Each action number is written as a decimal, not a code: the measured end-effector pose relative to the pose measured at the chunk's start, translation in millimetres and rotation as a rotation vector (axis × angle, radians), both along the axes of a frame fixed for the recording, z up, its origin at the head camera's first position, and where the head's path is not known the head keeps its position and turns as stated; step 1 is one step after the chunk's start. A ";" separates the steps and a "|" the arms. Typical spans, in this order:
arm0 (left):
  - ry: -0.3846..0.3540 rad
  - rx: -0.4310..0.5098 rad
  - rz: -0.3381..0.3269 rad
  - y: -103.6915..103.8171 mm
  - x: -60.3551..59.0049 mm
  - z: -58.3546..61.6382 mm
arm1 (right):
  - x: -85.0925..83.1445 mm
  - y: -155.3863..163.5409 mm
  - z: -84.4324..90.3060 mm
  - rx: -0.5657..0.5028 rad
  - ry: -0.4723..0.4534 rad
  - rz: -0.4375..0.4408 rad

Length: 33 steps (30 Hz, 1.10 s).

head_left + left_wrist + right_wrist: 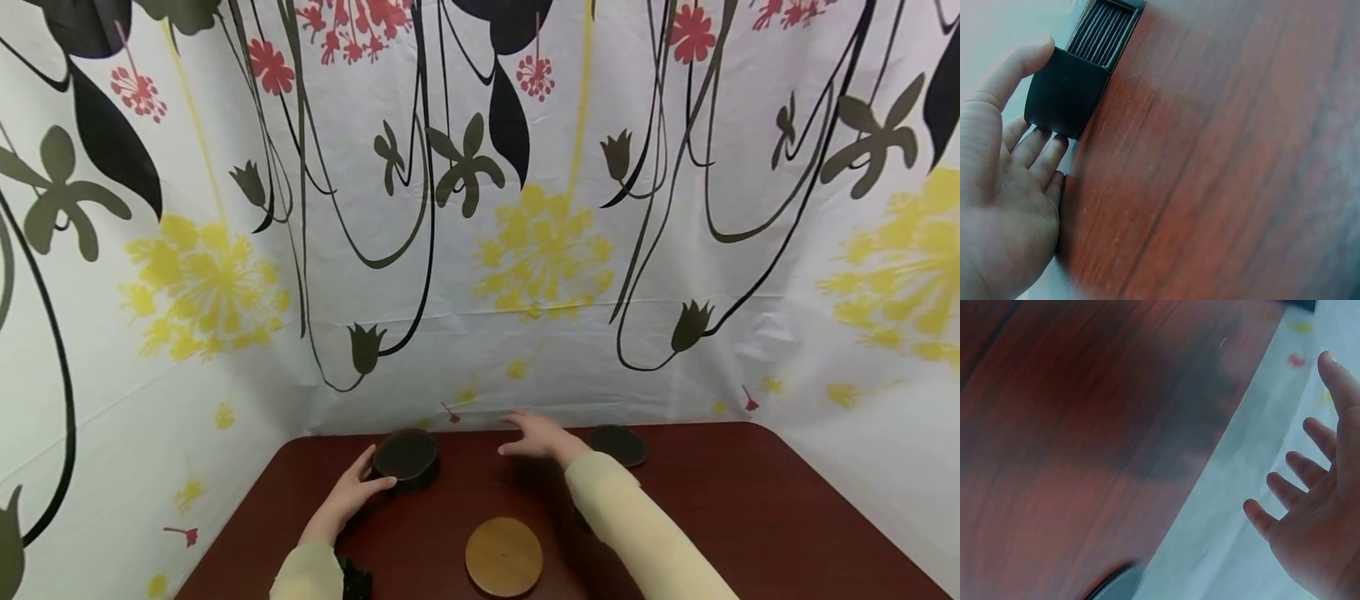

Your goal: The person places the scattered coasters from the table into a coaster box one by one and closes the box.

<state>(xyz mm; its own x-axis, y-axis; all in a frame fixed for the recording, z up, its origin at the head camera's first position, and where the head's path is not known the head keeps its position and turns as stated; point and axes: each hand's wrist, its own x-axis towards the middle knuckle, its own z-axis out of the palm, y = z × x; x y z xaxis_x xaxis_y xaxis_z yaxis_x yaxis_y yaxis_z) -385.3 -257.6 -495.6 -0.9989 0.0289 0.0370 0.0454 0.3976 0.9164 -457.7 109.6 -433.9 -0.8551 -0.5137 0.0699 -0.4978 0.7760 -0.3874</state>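
Head view, near to far: the round wooden lid point(504, 556) lies flat at the near edge of the tabletop point(750, 508), between your two sleeves and touched by neither. Farther in, your left hand point(351, 493) is on the dark round container point(406, 457) — thumb at its near right rim, the other fingers round its left side, curled to its wall. The container stands upright, just ahead of that hand. Your right hand point(538, 435) hovers farther back, fingers spread and holding nothing; the dark lid point(617, 444) lies flat just to its right, apart from it. So the left hand has the container, and the right is the nearer one to the dark lid.

The left wrist view adds what the head view cannot: the thumb point(1016, 72) pressed on the container's wall, the fingers point(1038, 150) under it, and a ribbed surface at the far end. The right wrist view is blurred — it confirms only open, splayed fingers point(1291, 481) over the tabletop's far edge.
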 end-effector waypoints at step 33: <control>-0.019 -0.023 -0.008 1.5 -0.2 0.4 | 16.2 172.3 -40.8 0.036 -0.041 -0.376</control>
